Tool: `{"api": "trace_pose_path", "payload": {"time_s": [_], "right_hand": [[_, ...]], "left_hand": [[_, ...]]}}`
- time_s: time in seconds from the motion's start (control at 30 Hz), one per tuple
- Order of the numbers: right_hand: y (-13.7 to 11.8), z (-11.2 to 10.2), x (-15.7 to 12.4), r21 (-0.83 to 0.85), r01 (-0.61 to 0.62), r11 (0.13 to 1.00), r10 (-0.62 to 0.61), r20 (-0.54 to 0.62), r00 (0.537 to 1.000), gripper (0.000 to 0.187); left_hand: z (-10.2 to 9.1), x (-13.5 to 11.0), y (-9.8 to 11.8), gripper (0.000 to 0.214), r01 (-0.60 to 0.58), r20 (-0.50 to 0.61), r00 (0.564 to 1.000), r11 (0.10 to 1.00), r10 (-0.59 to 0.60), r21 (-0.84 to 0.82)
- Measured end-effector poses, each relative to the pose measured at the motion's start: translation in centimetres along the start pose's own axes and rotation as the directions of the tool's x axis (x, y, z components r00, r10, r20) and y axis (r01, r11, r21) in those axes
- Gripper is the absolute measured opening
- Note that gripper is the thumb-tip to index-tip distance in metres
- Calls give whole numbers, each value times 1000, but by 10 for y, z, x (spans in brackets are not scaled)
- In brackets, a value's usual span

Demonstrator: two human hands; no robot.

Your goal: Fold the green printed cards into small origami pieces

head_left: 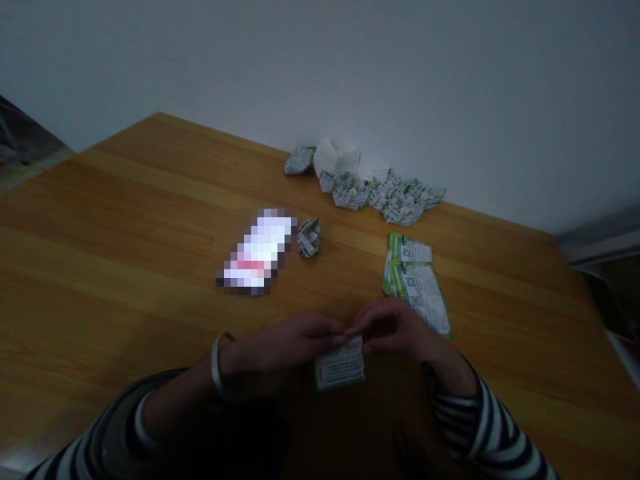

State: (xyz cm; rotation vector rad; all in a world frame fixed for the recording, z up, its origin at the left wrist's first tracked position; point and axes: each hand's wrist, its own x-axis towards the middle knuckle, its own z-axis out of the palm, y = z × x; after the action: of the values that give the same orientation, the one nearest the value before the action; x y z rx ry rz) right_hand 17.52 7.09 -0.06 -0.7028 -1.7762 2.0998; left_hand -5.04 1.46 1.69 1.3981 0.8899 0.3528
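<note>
A small folded printed paper [340, 367], white with a green edge, is held between both hands near the front of the table. My left hand [305, 337] pinches its top edge from the left. My right hand [395, 327] grips the upper right corner, thumb and fingers closed on it. The fingertips of both hands meet at the top of the paper. Just beyond my right hand lie flat green-and-white printed leaflets [415, 280], overlapping each other. A single folded paper piece [309, 238] stands on the table ahead of my left hand.
A lit phone [260, 250], its screen pixelated, lies on the wooden table [150, 200] left of the folded piece. Along the wall [320, 67] sits a heap of folded printed papers [395, 197] with crumpled white tissue [335, 159] behind it. The table's right edge borders darker objects.
</note>
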Motion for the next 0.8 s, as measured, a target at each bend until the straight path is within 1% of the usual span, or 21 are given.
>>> {"api": "trace_pose_path", "payload": {"time_s": [0.13, 0.27, 0.37, 0.43, 0.6, 0.67, 0.73, 0.8], "right_hand": [[-2, 0, 0, -26, -13, 1000, 13, 5, 1000, 21], [-5, 1, 0, -73, 1, 997, 0, 11, 1000, 18], [-4, 1, 1, -117, 13, 993, -13, 2, 1000, 17], [-4, 2, 2, -160, 19, 987, -21, -14, 1000, 17], [-4, 6, 2, -360, 13, 933, -50, -93, 994, 20], [-4, 8, 2, -370, -10, 929, -43, -132, 990, 22], [-2, 8, 3, -342, -33, 939, -29, -175, 984, 24], [0, 8, 3, -316, -42, 948, -28, -214, 976, 25]], "left_hand": [[1, -1, -2, 38, -29, 2, 1000, 999, 29, 44], [2, -2, -2, 38, -55, 1, 998, 997, 55, 62], [2, -1, -1, 40, -69, 13, 998, 995, 68, 77], [3, 0, 1, 41, -73, -5, 997, 994, 74, 87], [4, -2, 8, 45, -46, -100, 993, 991, 58, 122], [4, -4, 10, 41, -34, -117, 992, 984, 55, 173], [4, -5, 12, 38, -38, -118, 991, 975, 65, 219], [4, -5, 11, 36, -53, -123, 989, 973, 82, 223]]}}
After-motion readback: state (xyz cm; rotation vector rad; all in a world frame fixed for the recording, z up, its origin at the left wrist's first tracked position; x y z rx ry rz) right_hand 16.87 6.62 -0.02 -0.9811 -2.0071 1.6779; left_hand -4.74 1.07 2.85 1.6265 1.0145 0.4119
